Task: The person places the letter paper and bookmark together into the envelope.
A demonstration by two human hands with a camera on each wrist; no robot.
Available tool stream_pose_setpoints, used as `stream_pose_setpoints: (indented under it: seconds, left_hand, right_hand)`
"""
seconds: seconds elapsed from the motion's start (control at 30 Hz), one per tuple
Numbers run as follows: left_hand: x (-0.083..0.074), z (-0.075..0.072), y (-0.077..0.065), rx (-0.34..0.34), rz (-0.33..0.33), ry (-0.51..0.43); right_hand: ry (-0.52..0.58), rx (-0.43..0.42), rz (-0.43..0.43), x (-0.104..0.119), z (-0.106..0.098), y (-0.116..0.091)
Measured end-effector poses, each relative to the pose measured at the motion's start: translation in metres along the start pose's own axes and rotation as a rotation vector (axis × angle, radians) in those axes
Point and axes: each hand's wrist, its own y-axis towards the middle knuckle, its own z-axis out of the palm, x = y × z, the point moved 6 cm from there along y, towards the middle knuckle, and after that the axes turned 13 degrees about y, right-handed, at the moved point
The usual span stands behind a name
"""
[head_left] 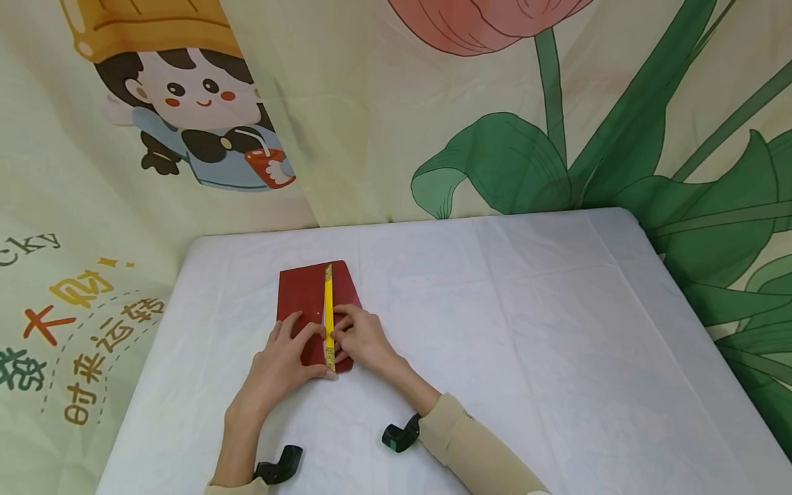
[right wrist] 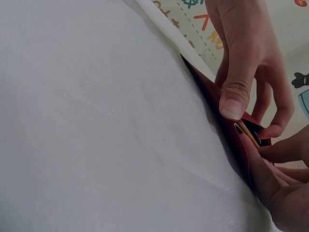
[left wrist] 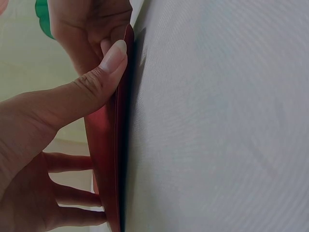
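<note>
A dark red, envelope-like cover (head_left: 301, 292) lies on the table with a lengthwise opening. A bright yellow strip (head_left: 329, 302) with patterned ends shows in that opening. My left hand (head_left: 278, 357) holds the cover from the left, thumb at the near edge, index finger bent at the opening, other fingers spread over the red surface. My right hand (head_left: 365, 337) pinches the right side of the opening beside the yellow strip. In the right wrist view the near end gapes, and a yellowish edge (right wrist: 247, 133) shows inside. The right fingertips are partly hidden.
A white cloth covers the table (head_left: 526, 344). Behind it hangs a printed curtain (head_left: 365, 137) with a cartoon figure and large green leaves. Black curved devices (head_left: 281, 465) sit at both wrists, just above the cloth.
</note>
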Motion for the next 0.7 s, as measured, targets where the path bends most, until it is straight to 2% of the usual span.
stream_pose_setpoints:
  seconds: [0.7]
  left_hand:
    - [-0.0004, 0.0010, 0.0008, 0.006, 0.001, -0.008]
  right_hand:
    - [0.024, 0.025, -0.005, 0.0015, 0.0081, 0.0039]
